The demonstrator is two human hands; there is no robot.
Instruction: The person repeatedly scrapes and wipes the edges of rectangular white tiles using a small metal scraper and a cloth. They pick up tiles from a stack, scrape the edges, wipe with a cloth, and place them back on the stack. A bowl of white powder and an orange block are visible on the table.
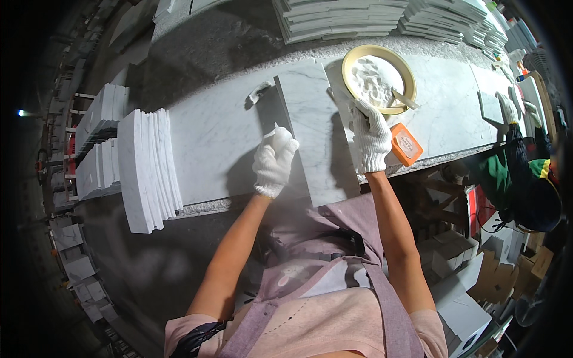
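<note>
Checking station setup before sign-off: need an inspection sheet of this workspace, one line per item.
Surface: pale grey-veined worktop, rough front edge.
Job's things: marble panel lies across the worktop, near end past the front edge; yellow bowl holds white powdery material and a spatula.
Clutter: orange box near the front edge; small white scrap left of the panel.
Hands: both gloved; left hand grips a white object with a pointed tip; right hand at the bowl's near side, grip unclear.
Cables: none clearly seen.
Surroundings: tile stack at left, more slabs behind, co-worker at right.
</note>
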